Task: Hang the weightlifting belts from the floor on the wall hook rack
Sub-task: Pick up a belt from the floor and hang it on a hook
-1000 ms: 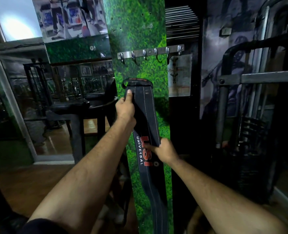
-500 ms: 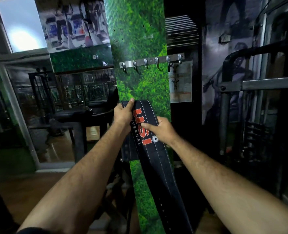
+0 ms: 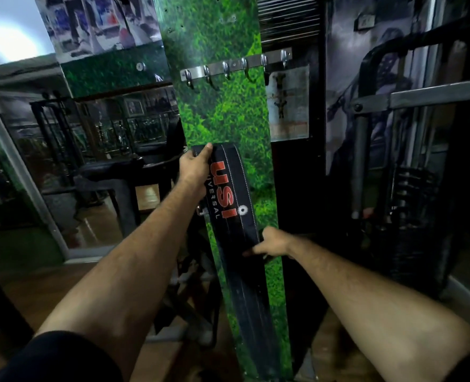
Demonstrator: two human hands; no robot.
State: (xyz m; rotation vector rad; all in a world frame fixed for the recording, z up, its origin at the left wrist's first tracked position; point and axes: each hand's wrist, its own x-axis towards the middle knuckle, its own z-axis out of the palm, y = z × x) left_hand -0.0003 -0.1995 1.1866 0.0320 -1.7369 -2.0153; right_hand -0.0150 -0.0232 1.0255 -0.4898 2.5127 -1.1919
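Note:
A black weightlifting belt [image 3: 238, 224] with red "USI" lettering hangs lengthwise in front of a green grass-patterned pillar [image 3: 222, 117]. My left hand [image 3: 195, 168] grips its folded top edge. Lower down, my right hand [image 3: 269, 242] holds the belt's right edge, fingers across its face. A metal buckle shows behind the belt near my left wrist. The steel hook rack [image 3: 236, 68] with several bare hooks is mounted on the pillar well above the belt.
A black bench and table [image 3: 123, 175] stand to the left before a mirrored wall. A weight-stack machine [image 3: 410, 166] with grey bars fills the right. The wooden floor [image 3: 29, 293] lies below, with dark frame parts at the pillar's base.
The belt's top was folded over, so the buckle end now hangs behind. My right hand slid from the lettering down to a lower point on the belt.

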